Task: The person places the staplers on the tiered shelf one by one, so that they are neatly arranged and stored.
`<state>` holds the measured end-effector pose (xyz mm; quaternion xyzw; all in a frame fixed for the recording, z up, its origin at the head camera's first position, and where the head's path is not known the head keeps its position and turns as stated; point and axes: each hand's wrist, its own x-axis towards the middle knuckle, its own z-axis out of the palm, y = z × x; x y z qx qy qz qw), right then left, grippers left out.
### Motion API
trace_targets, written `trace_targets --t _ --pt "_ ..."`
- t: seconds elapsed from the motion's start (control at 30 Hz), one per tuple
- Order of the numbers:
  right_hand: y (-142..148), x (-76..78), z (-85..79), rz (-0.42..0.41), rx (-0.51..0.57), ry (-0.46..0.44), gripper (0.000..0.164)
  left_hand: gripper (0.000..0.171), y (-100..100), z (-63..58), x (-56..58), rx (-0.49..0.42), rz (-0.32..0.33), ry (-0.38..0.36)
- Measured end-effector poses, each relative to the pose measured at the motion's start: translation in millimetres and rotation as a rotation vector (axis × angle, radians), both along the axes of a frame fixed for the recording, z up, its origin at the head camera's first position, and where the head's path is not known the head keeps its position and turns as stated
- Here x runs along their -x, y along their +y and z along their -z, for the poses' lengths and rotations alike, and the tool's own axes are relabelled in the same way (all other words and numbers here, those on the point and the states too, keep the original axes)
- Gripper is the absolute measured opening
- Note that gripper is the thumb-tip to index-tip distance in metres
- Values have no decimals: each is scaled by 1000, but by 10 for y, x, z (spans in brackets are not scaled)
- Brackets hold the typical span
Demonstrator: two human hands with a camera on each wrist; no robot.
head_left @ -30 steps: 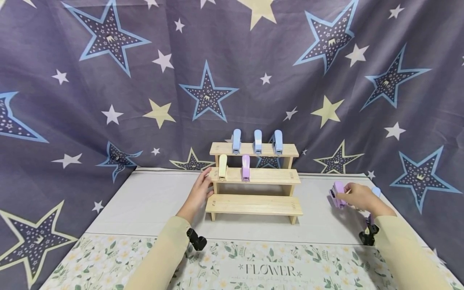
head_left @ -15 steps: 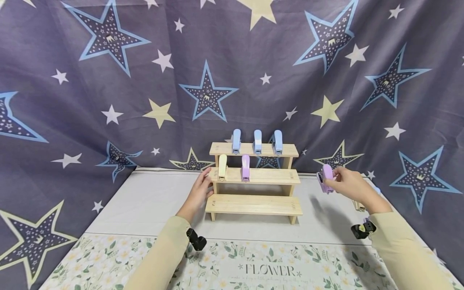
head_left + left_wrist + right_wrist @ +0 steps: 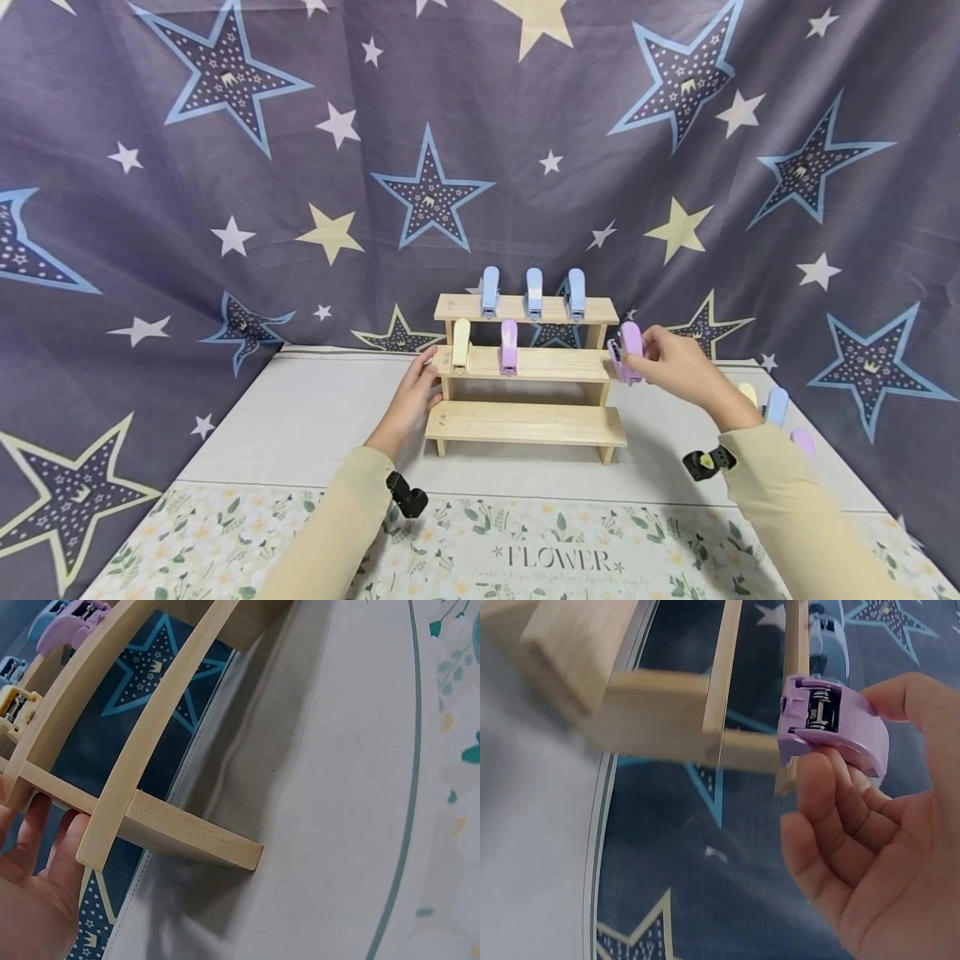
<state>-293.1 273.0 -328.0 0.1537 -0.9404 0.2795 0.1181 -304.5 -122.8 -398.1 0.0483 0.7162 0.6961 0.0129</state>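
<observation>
My right hand [image 3: 682,367] pinches a light purple stapler [image 3: 630,350] between thumb and fingers, just off the right end of the middle step of a three-step wooden display stand [image 3: 525,423]. In the right wrist view the stapler's [image 3: 862,731] front end faces the stand. My left hand [image 3: 411,396] holds the stand's left end at the middle step, its fingers [image 3: 69,844] bent against the side piece. A yellow stapler [image 3: 461,346] and a purple stapler [image 3: 508,346] stand on the middle step. Three blue staplers [image 3: 533,292] line the top step.
Right of the stand, partly behind my right forearm, are a yellow stapler [image 3: 747,393], a blue stapler [image 3: 776,406] and a purple one [image 3: 802,442]. A floral mat [image 3: 562,533] covers the table's front. A star-patterned curtain [image 3: 525,208] hangs close behind the stand.
My right hand has lifted the purple stapler off the right side of the table and carried it left to the middle step's end. My left hand stays in place.
</observation>
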Motion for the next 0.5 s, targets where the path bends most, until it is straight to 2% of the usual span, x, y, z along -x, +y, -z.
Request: trace_targets --t 0.17,0.3,0.5 --pt "-200 76 29 -24 31 -7 31 51 -5 34 47 13 -6 0" --pt "-358 163 75 -40 52 0 30 51 -24 151 154 -2 -12 -7" --pt "-584 298 147 -39 63 -52 33 50 -32 308 261 -7 -27 11"
